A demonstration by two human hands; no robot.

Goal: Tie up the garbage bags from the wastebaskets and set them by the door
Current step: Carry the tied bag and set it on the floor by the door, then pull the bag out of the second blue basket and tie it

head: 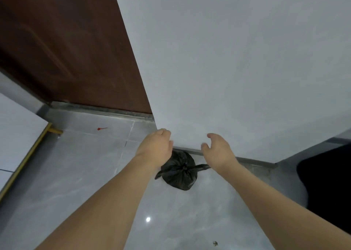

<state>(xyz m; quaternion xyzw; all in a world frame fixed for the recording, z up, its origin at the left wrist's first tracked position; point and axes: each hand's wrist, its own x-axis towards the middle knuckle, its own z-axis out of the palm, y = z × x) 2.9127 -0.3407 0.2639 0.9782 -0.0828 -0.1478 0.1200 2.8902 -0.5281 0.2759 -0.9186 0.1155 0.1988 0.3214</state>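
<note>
One small black plastic garbage bag (pixel 178 171) sits on the glossy grey tiled floor (pixel 79 173), knotted at the top with its two tails sticking out left and right. It rests against the foot of the white wall (pixel 237 69), just right of the dark brown wooden door (pixel 66 44), so I'd say this bag is tied and delivered. Whether other wastebaskets remain, nothing here shows.

Both hands hang above the bag holding nothing: the left hand (pixel 155 147) with its fingers loosely curled downward, the right hand (pixel 218 148) relaxed and spread.

There is free floor to the near side and left toward the door. The wall corner hems the far side, and a dark shape (pixel 326 189) crowds the right.
</note>
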